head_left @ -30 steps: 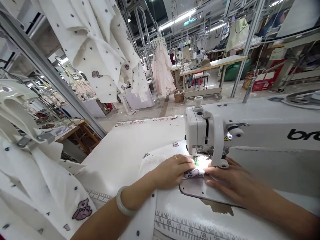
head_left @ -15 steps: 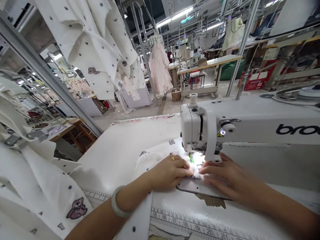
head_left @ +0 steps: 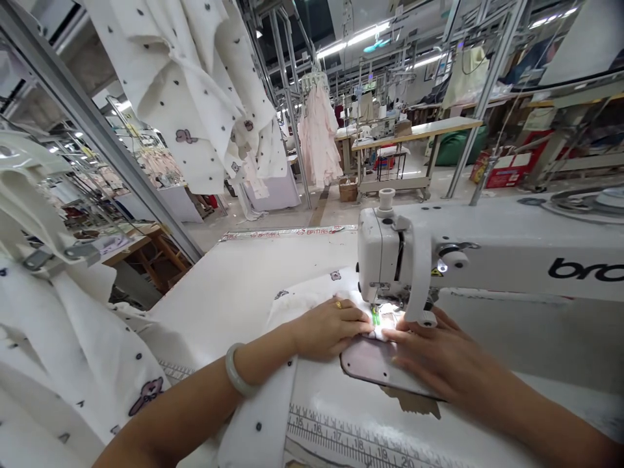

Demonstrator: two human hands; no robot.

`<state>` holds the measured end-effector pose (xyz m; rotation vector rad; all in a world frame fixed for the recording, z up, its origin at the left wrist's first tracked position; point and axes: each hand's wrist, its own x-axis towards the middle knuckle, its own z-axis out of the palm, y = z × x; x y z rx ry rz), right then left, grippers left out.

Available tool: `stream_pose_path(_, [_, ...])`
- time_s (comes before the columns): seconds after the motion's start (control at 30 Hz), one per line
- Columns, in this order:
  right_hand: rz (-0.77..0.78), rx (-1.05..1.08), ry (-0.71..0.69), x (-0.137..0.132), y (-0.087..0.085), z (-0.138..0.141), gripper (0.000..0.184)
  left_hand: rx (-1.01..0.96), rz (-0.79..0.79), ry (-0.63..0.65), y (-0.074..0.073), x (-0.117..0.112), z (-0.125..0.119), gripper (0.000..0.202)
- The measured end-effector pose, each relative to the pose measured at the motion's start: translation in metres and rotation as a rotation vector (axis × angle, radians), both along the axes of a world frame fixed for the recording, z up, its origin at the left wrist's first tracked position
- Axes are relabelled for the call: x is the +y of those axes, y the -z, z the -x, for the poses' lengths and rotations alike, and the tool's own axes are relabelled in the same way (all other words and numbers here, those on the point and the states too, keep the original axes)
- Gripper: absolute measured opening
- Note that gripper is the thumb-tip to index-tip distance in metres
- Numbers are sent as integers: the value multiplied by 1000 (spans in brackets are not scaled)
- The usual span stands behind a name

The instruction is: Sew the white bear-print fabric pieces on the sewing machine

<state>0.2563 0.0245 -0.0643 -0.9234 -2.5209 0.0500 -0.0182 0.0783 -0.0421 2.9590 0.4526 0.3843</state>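
White fabric (head_left: 312, 292) printed with small dark marks and bears lies on the sewing machine bed, its near edge under the lit presser foot (head_left: 376, 316), which has a green part. My left hand (head_left: 334, 328), a ring on one finger and a pale bangle on the wrist, presses its closed fingers onto the fabric just left of the foot. On the other side, my right hand (head_left: 439, 351) has its fingers stretched out, one fingertip touching the fabric edge beside the foot. Part of the right hand is behind the white sewing machine's (head_left: 385, 253) curved lever.
A printed ruler strip (head_left: 351, 439) runs along the near table edge. Printed white pieces (head_left: 190, 97) hang at upper left, and more cloth (head_left: 63, 338) hangs from clips at left. Metal poles (head_left: 97, 130), other worktables (head_left: 419, 133) and a red box (head_left: 502, 169) stand beyond.
The fabric edge between my hands has moved away from me, under the foot. My right fingers have shifted slightly forward with it. The whole view has shifted slightly.
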Motion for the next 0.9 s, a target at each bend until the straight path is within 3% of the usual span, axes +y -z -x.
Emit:
stream_pose_path(0.43, [-81,-35,32,-2,-3,10,26,-3,-33,11,3,0,-1,30])
stream_pose_path(0.9, [5,-94,74,3,0,1,36,25,-29,-162,6,6,-6,35])
